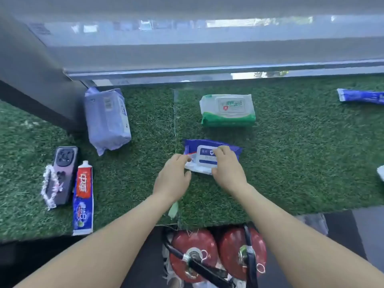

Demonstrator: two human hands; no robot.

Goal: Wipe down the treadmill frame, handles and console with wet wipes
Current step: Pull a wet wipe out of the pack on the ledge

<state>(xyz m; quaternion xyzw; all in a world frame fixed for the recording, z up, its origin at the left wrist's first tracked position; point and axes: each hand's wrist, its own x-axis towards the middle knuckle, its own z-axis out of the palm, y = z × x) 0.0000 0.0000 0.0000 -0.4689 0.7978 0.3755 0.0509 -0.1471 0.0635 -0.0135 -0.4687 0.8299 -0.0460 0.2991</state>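
At the centre of the frame, a soft blue plastic pack of wet wipes with a white flip lid (209, 156) lies on green artificial turf (291, 152). It looks light and squashy, best steadied by its edges. The left hand (173, 179) pinches its left edge, while the right hand (227, 168) curls its fingers over the lid, both arms reaching forward.

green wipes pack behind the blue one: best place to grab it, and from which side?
Probably from above, across the short width of the green wipes pack, fingers on the far long edge, thumb on the near green edge. It lies flat on the turf, lid up, apart from the blue wipes pack, so both long sides look free. Avoid the hard flip lid; the soft body gives.
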